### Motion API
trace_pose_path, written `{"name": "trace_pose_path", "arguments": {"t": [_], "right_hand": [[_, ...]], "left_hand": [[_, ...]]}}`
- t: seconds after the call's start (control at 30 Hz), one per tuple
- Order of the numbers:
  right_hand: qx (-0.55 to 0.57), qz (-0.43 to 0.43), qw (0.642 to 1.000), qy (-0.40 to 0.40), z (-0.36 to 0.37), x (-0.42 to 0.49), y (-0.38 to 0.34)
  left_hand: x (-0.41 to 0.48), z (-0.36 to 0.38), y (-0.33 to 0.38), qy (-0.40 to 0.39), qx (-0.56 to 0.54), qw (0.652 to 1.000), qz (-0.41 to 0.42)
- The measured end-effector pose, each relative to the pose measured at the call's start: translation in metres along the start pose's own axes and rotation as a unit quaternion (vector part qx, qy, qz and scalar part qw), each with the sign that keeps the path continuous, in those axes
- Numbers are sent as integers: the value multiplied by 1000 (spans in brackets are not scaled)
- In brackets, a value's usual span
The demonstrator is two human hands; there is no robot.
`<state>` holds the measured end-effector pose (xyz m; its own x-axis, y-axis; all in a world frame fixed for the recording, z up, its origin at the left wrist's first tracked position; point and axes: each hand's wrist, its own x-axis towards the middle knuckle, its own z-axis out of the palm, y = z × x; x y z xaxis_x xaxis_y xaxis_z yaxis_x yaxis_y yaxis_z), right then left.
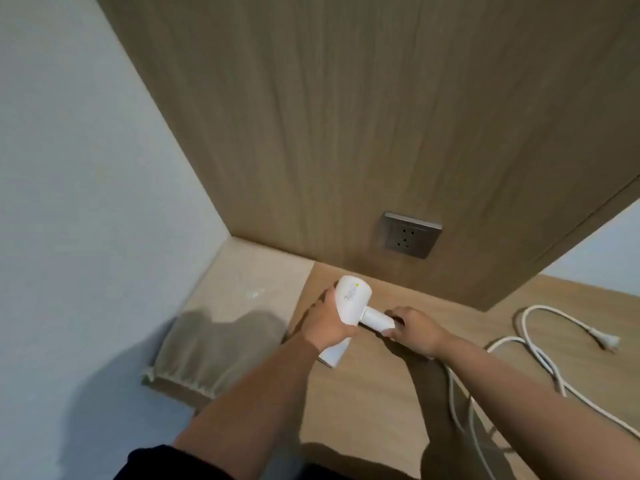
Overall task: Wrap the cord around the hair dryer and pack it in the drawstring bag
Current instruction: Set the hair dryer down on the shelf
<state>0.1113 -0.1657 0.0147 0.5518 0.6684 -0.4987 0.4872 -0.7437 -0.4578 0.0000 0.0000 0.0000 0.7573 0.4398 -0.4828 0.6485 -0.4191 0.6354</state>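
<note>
A white hair dryer is held just above the wooden desk. My left hand grips its body from the left. My right hand grips the end of its handle, where the cord comes out. The white cord runs from under my right hand in loose loops over the desk to the right, and its plug lies free near the right edge. A beige drawstring bag lies flat to the left, its gathered mouth facing me.
A wood-panelled wall rises right behind the desk, with a grey power socket in it just above the dryer. A white wall closes the left side. The bag rests on a paler beige surface.
</note>
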Motion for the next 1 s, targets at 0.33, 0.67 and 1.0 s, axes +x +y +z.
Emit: {"name": "trace_pose_path", "arguments": {"t": [0.33,0.67,1.0], "right_hand": [[30,31,998,50,-14,-15,-17],[133,21,990,-30,-66,-45,-53],[153,-23,986,64,-83,-61,-68]], "left_hand": [[5,-52,11,-86,-85,993,-3],[-15,-97,25,-182,-209,961,-14],[-55,-107,45,-76,-263,960,61]]}}
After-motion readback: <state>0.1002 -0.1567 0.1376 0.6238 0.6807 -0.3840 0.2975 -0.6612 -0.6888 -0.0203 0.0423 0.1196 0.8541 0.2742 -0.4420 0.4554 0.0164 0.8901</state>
